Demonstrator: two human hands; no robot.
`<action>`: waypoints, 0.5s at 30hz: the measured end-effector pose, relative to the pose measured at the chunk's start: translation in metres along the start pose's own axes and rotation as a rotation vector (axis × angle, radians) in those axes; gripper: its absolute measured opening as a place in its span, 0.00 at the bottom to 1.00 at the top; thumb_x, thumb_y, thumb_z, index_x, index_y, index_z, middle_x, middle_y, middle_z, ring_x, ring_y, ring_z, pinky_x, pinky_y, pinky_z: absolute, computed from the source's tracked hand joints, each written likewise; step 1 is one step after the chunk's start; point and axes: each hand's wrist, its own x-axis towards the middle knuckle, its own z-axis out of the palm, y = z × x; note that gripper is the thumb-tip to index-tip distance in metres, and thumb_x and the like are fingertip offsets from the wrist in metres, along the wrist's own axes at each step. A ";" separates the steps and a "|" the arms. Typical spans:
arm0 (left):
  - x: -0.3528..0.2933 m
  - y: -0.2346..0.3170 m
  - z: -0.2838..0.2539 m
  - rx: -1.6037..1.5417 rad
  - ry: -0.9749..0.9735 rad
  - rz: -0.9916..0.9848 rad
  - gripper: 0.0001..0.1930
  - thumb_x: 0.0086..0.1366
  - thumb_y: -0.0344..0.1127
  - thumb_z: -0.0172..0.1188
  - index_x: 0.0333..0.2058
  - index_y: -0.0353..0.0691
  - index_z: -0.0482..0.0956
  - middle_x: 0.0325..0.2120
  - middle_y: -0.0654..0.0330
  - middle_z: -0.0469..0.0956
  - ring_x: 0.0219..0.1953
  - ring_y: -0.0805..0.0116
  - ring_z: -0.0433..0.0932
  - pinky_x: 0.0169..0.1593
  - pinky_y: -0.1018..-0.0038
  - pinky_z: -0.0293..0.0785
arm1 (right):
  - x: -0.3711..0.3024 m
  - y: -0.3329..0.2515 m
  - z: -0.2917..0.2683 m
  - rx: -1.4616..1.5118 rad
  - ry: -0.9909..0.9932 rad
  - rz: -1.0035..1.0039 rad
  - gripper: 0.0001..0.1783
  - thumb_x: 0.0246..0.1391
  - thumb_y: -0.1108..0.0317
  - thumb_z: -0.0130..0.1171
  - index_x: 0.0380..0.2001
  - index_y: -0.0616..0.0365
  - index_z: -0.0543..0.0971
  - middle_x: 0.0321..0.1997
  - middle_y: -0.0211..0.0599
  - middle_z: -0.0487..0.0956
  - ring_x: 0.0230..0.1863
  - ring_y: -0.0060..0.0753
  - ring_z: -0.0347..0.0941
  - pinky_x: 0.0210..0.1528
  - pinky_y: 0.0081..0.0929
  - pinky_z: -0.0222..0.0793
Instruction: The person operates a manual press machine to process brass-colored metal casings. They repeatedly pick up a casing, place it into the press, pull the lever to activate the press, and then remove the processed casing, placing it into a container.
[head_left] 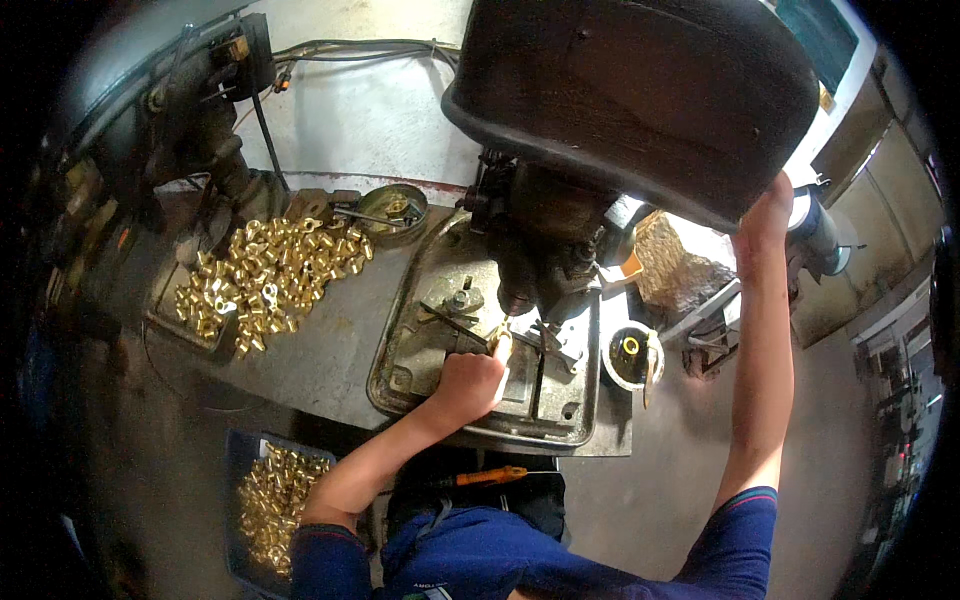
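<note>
The left hand (472, 386) pinches a brass piece (502, 334) at its fingertips, below the chuck (518, 298); I cannot tell what the right hand (765, 218) grips

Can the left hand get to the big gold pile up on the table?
Probably yes. Between the left hand and the gold-coloured pile I see only the machine base's rim and grey bench. The bent left arm could likely stretch that far.

The left head camera looks down over the person's blue shirt (480, 548) to both hands (473, 384) (764, 222) and the bench (325, 350). It is near the big dark machine cover (640, 95) up top. Its wide, round view bends straight edges.
</note>
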 end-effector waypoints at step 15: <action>0.007 -0.009 0.021 -0.059 0.185 0.026 0.19 0.51 0.31 0.53 0.40 0.23 0.72 0.07 0.54 0.69 0.10 0.60 0.71 0.14 0.66 0.62 | -0.186 0.013 0.007 -0.165 -0.198 -0.463 0.33 0.36 0.38 0.64 0.33 0.52 0.64 0.40 0.37 0.68 0.58 0.56 0.57 0.63 0.49 0.41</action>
